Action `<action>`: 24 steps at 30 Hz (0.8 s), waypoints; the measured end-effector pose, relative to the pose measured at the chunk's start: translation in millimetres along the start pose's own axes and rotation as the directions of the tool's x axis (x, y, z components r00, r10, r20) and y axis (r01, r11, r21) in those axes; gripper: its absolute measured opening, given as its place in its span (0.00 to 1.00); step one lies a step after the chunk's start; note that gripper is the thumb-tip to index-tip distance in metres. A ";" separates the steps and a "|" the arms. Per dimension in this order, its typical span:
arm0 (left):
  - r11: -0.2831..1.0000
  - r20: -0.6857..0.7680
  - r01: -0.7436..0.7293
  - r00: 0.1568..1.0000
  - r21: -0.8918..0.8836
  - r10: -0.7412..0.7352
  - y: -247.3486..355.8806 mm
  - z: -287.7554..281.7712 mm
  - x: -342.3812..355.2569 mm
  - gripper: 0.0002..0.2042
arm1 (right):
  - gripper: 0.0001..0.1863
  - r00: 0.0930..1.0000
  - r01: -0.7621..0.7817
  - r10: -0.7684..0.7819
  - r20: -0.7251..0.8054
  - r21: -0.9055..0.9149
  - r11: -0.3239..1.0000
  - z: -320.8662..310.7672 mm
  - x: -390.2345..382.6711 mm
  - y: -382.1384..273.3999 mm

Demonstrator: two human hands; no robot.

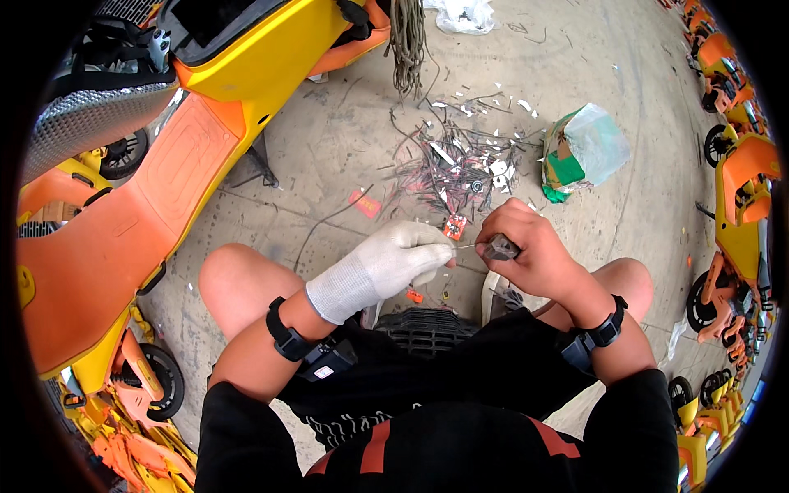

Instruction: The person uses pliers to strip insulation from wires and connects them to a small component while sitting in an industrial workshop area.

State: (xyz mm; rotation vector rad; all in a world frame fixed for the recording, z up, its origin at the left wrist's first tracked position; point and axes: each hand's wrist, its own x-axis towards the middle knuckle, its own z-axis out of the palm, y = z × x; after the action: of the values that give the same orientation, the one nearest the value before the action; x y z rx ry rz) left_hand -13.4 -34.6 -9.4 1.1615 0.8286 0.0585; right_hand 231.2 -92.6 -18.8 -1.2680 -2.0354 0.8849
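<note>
My left hand [403, 259], in a white knit glove, is closed with its fingertips pinched together. A thin pale strand [466, 246] runs between those fingertips and my bare right hand [530, 251]. The right hand is wrapped round a dark, blocky-ended tool [501, 247]; its kind cannot be made out because the fingers cover most of it. Both hands are close together above the floor, between my bent knees. Just beyond the left fingertips lies a small orange-red piece [454, 226] with white marks.
A scrap pile [460, 164] of cut wires and white bits spreads ahead. Right of it stands an open green-and-clear plastic bag [579, 156]. A yellow-orange scooter [173, 172] fills the left, with a hanging cord bundle [407, 45] near it. More scooters [744, 197] line the right.
</note>
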 end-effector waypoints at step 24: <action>0.991 -0.095 -0.028 0.995 -0.129 0.016 0.8 -10.5 3.4 0.13 | 0.28 0.973 -0.003 -0.036 -0.226 -0.170 0.985 -4.1 16.2 -4.8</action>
State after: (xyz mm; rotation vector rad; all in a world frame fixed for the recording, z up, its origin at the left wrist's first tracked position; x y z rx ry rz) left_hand -17.0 -24.6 -12.1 1.0506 0.8821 0.1846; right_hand 225.4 -78.4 -10.6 -1.3725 -1.9652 0.5379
